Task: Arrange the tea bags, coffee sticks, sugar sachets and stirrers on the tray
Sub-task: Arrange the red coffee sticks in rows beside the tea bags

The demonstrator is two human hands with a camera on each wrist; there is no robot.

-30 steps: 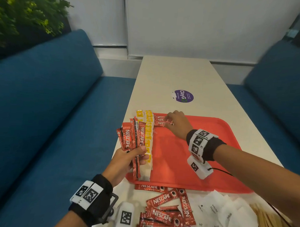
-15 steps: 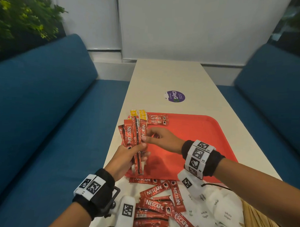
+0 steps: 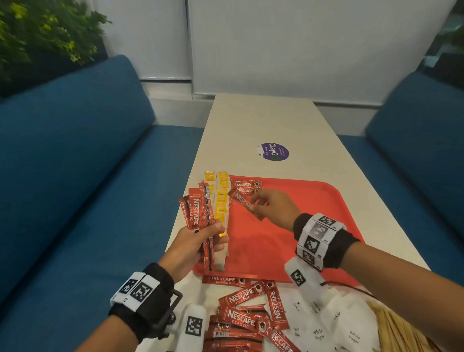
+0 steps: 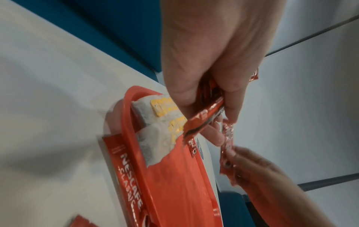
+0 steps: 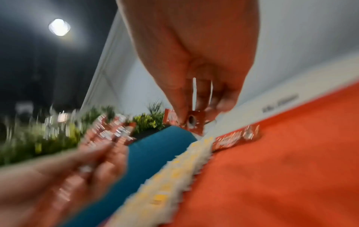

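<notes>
Bare red tray (image 3: 289,246) floor across the middle and right: room to reach in. Left edge taken by a row of tea bags (image 3: 222,201), far left corner by two coffee sticks (image 3: 245,186). Near rim hemmed by loose coffee sticks (image 3: 244,308), sugar sachets (image 3: 333,329) and stirrers (image 3: 404,337).

Beside the right hand's grip, the left hand (image 5: 64,173) and its coffee sticks (image 5: 108,132) smear into motion blur; stick count unclear.

The room is softly lit and a bit dim. The head view is clear but bends at the edges. The right wrist view is very blurry, with one bright ceiling light (image 5: 59,27) glaring.
</notes>
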